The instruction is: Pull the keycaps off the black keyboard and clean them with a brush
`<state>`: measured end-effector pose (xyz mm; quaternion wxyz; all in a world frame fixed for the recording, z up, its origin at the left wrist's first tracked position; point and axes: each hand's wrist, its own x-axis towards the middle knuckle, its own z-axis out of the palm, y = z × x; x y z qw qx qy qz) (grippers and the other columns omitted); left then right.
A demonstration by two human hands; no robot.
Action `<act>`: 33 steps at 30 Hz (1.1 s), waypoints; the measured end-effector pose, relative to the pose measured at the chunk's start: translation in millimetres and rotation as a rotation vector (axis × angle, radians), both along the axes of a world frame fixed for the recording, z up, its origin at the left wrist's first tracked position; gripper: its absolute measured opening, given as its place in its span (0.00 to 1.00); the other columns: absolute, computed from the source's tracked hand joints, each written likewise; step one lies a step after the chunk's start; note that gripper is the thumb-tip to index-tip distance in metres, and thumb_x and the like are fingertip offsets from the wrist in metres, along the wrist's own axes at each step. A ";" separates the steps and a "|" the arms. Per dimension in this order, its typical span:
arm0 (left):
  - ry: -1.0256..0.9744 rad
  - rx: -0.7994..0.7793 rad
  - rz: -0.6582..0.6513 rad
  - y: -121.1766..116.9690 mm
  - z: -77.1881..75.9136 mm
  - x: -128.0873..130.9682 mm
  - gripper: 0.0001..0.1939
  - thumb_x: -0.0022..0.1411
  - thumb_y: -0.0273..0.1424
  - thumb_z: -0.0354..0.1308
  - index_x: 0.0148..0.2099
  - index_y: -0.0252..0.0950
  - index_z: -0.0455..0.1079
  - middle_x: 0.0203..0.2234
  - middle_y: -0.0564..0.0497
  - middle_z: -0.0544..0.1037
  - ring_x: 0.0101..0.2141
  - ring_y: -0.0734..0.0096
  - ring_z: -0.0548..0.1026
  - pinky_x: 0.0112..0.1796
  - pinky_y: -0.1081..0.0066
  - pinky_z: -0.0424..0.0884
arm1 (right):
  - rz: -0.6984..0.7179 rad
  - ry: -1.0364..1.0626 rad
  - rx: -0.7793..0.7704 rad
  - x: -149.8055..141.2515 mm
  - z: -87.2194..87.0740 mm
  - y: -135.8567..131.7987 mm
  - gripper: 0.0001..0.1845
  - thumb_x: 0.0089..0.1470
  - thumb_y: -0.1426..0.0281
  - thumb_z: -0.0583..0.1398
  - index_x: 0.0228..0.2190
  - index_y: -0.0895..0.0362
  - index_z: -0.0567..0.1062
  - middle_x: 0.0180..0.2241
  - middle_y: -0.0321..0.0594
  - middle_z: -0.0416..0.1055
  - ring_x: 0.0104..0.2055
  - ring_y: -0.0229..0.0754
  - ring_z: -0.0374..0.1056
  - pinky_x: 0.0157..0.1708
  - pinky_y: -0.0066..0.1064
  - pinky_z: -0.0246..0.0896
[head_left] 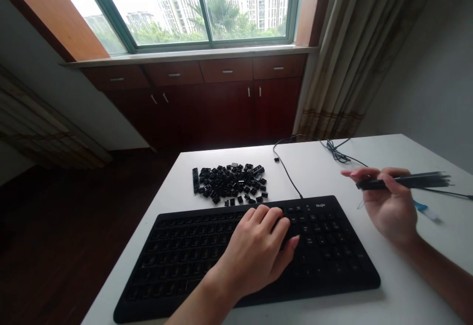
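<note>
A black keyboard (325,246) with its keycaps removed lies on the white table (399,295) in front of me. My left hand (254,251) rests on top of the keyboard's middle, fingers curled down onto the bare key sockets; what is under them is hidden. My right hand (388,207) hovers above the table to the right of the keyboard and holds a long thin black tool (406,181) pinched between thumb and fingers, pointing right. A pile of loose black keycaps (231,183) lies behind the keyboard.
The keyboard's black cable (286,170) runs back across the table to a bundled coil (338,153). A small blue and white object (424,210) lies on the table under my right hand. Beyond the table are wooden cabinets (207,98), a window and a curtain (354,54).
</note>
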<state>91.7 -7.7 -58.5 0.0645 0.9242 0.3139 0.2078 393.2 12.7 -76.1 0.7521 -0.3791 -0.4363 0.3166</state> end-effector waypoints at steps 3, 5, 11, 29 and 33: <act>0.012 0.011 0.012 -1.2 -0.2 1.3 0.13 0.73 0.37 0.50 0.50 0.36 0.70 0.43 0.44 0.75 0.41 0.57 0.72 0.41 0.55 0.74 | -0.037 0.079 0.053 -1.1 5.4 -1.7 0.05 0.58 0.71 0.59 0.31 0.49 0.69 0.23 0.33 0.69 0.27 0.43 0.68 0.36 0.42 0.69; 0.008 0.011 0.017 -1.1 -0.9 2.4 0.13 0.73 0.37 0.50 0.49 0.35 0.70 0.43 0.44 0.76 0.42 0.58 0.72 0.42 0.55 0.74 | 0.019 0.160 -0.005 -3.7 12.1 -2.9 0.10 0.58 0.70 0.59 0.25 0.51 0.66 0.18 0.31 0.61 0.19 0.38 0.57 0.21 0.33 0.59; -0.022 0.009 0.050 0.3 -0.9 5.6 0.12 0.72 0.37 0.52 0.49 0.36 0.71 0.43 0.45 0.76 0.41 0.59 0.73 0.43 0.56 0.75 | 0.421 0.281 -0.211 -47.8 44.3 6.4 0.23 0.56 0.69 0.59 0.15 0.53 0.55 0.11 0.29 0.48 0.12 0.34 0.46 0.14 0.31 0.40; -0.045 -0.004 0.016 0.7 -0.3 6.4 0.18 0.73 0.36 0.52 0.61 0.36 0.67 0.59 0.45 0.74 0.57 0.56 0.71 0.58 0.52 0.69 | 0.454 0.226 -0.219 -125.2 17.8 31.4 0.22 0.60 0.61 0.64 0.23 0.53 0.58 0.17 0.26 0.52 0.17 0.31 0.47 0.17 0.25 0.47; -0.042 -0.010 0.013 0.8 -0.6 6.4 0.18 0.73 0.36 0.52 0.60 0.35 0.67 0.58 0.45 0.74 0.57 0.55 0.71 0.58 0.52 0.68 | 0.498 0.067 -0.214 -129.1 18.9 24.6 0.22 0.62 0.57 0.63 0.25 0.53 0.59 0.17 0.25 0.52 0.17 0.31 0.46 0.16 0.25 0.45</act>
